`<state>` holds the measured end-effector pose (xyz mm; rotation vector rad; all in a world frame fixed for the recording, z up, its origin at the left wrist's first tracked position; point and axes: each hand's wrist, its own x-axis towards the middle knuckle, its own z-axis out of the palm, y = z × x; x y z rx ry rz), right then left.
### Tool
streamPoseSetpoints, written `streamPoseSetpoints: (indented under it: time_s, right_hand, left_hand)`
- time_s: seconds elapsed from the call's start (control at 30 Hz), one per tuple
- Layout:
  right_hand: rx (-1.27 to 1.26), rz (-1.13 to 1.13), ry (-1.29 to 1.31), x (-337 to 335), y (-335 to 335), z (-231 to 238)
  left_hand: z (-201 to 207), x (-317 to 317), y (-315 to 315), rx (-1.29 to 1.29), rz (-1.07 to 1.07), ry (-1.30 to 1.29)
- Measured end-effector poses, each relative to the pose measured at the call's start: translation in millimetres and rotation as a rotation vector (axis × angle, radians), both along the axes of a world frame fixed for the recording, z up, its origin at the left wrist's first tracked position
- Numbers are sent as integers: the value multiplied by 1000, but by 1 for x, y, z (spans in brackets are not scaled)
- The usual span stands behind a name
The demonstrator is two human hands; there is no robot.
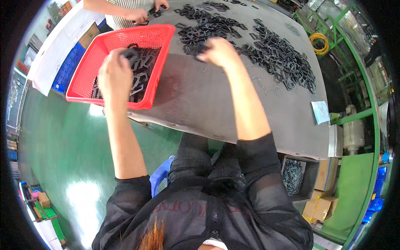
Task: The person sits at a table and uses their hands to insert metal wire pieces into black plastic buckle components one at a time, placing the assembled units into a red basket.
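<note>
My left hand (pixel 114 75) hovers over a red plastic basket (pixel 160 56) and is closed on a black buckle part (pixel 132 54) at the top of the heap inside. My right hand (pixel 220 52) is on the grey table (pixel 200 100), fingers closed on black buckle parts (pixel 196 49) at the near edge of a large scattered pile (pixel 275 56). The basket sits at the table's left edge and holds several black buckle parts (pixel 139 77).
Another person's hands (pixel 139 14) work at the table's far side beside more black parts (pixel 208 23). Loose wire clips (pixel 262 85) and a light blue mask (pixel 321 112) lie on the right. A blue stool (pixel 160 173), cardboard boxes (pixel 321 206) and a green frame (pixel 354 116) surround me.
</note>
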<state>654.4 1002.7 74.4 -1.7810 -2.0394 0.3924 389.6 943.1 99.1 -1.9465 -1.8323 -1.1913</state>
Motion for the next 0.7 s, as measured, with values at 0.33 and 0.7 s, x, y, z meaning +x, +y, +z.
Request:
streamPoseSetpoints:
  time_s: [0.33,0.7]
  right_hand:
    - [192,-258,167,95,37,-76]
    - [408,-418,-47,192,-126,-126]
  left_hand:
    - [-16,41,-39,132,-368,-284]
    - [-172,190,60,-516,-340,322]
